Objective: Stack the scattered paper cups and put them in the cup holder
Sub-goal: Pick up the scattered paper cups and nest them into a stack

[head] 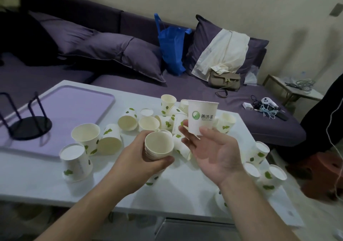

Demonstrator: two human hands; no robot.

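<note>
My left hand (141,159) grips a short stack of nested paper cups (158,146), mouth tilted toward me, above the white table (37,177). My right hand (213,153) pinches the base of a single upright white cup with a green logo (202,116) between thumb and fingertips, just right of the stack and higher. Several loose cups with green leaf prints (130,120) lie scattered on the table, some upright, some on their sides, some upside down. The black wire cup holder (29,124) stands empty on a lilac tray (74,107) at the left.
A purple sofa (130,85) with cushions, a blue bag (172,48) and a tan handbag (224,81) runs behind the table. Cables and a controller (267,107) lie on its right end. More cups (259,166) crowd the table's right edge. A person in dark clothing (323,122) is at the far right.
</note>
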